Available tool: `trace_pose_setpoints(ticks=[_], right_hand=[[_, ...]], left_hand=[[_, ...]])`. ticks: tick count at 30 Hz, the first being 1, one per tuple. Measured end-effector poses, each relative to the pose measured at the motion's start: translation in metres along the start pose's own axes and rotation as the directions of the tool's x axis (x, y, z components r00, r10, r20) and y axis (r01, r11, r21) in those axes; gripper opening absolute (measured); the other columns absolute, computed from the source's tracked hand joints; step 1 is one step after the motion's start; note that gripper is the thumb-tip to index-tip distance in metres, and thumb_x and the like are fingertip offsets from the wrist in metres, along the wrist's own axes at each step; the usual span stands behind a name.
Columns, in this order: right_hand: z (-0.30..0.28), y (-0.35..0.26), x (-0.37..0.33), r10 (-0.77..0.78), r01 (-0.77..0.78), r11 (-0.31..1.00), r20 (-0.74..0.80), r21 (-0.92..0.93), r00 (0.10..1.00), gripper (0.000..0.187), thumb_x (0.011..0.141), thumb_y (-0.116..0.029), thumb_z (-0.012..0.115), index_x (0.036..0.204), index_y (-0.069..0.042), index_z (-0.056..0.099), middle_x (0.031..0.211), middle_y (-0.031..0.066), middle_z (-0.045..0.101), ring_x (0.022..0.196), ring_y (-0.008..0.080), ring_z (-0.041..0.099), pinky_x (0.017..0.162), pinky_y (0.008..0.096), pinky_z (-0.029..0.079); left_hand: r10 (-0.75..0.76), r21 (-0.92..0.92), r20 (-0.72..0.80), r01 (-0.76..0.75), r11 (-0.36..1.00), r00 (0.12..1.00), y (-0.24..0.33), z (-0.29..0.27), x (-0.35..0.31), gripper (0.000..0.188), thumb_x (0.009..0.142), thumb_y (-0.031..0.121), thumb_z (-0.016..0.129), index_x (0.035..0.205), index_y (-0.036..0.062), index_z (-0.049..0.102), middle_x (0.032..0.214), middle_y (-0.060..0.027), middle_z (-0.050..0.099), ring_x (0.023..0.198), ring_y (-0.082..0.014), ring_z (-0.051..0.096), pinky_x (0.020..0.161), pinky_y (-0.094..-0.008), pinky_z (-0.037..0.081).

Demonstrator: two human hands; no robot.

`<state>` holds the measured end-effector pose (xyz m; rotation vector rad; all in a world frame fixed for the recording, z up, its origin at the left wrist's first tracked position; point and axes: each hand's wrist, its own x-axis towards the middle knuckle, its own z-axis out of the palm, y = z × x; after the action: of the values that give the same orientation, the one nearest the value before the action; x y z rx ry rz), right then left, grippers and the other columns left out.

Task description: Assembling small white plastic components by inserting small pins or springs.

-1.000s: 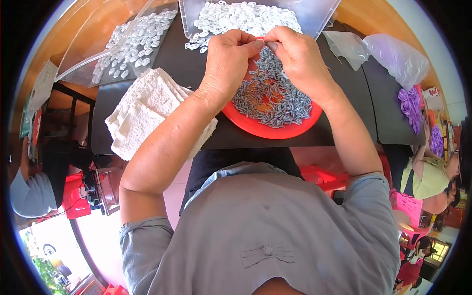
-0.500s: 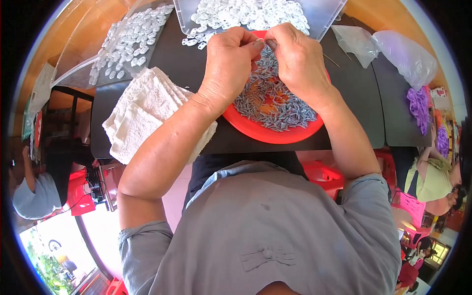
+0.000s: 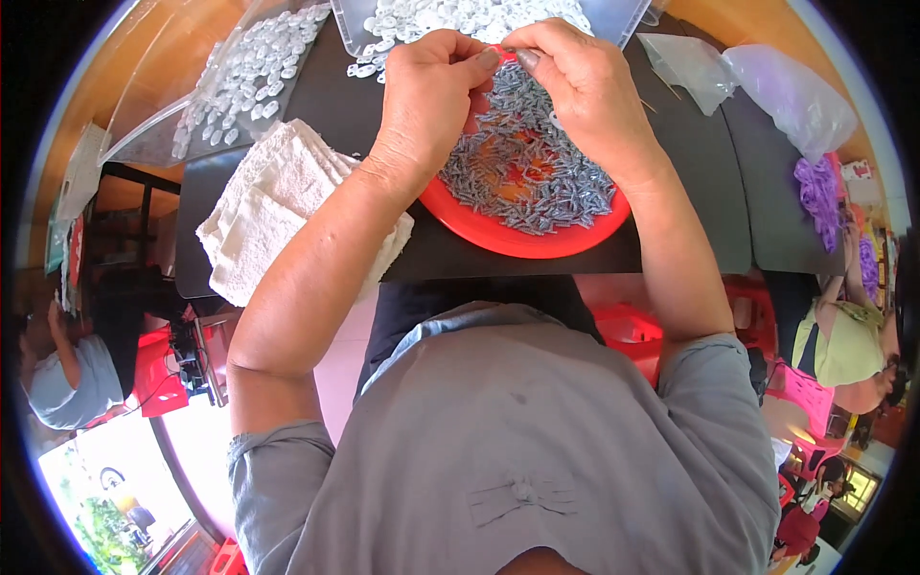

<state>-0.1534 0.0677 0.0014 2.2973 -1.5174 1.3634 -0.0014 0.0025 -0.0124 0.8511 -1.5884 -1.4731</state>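
My left hand [image 3: 426, 101] and my right hand [image 3: 592, 103] are raised over the far side of a red plastic basin [image 3: 541, 246]. Their fingertips nearly meet, thumb and forefinger of each pinched together. Whatever sits between them is too small and covered to name. Heaped in the basin are many thin, pointed grey-blue pieces [image 3: 565, 203], thinner at the middle, where the red-orange bottom shows through. Just beyond my hands is a clear plastic bin [image 3: 347, 27] of small white oval pieces with holes [image 3: 460, 13]; some lie on the table by its near left corner.
A folded white towel [image 3: 259, 211] lies beside my left forearm on the dark table [image 3: 695, 211]. Farther left is a clear bag [image 3: 144, 129] with white pieces [image 3: 259, 72]. Clear bags [image 3: 791, 91] and a purple bundle [image 3: 817, 203] are at right. Other people sit at both sides.
My view has tilted slightly, so the table and basin appear higher. My hands remain close together over the basin; the right forefinger is straighter and reaches toward the left fingertips.
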Motion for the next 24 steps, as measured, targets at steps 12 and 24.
trace_pose_setpoints(ticks=[12,24], right_hand=[[0.008,0.002,-0.004,-0.005,-0.005,0.947,-0.03,-0.32,1.0,0.025,0.081,0.007,0.058,0.101,-0.007,0.058,0.09,0.0101,0.065,0.079,0.0305,0.066,0.064,0.0382,0.051],[0.019,-0.004,-0.006,0.003,-0.01,0.973,-0.032,-0.229,0.999,0.015,0.082,0.002,0.056,0.096,-0.002,0.056,0.082,0.0174,0.063,0.075,0.0361,0.063,0.063,0.0424,0.049]], left_hand=[[-0.037,0.007,0.024,0.037,0.999,0.999,0.001,0.001,0.001,0.016,0.091,0.013,0.065,0.087,-0.0022,0.063,0.067,-0.0026,0.059,0.054,-0.0078,0.052,0.044,-0.0231,0.042],[0.039,0.057,-0.02,-0.038,0.998,0.999,-0.008,0.002,-0.002,0.014,0.089,0.01,0.066,0.084,-0.0034,0.064,0.068,-0.0038,0.061,0.055,-0.0088,0.053,0.047,-0.0248,0.042]])
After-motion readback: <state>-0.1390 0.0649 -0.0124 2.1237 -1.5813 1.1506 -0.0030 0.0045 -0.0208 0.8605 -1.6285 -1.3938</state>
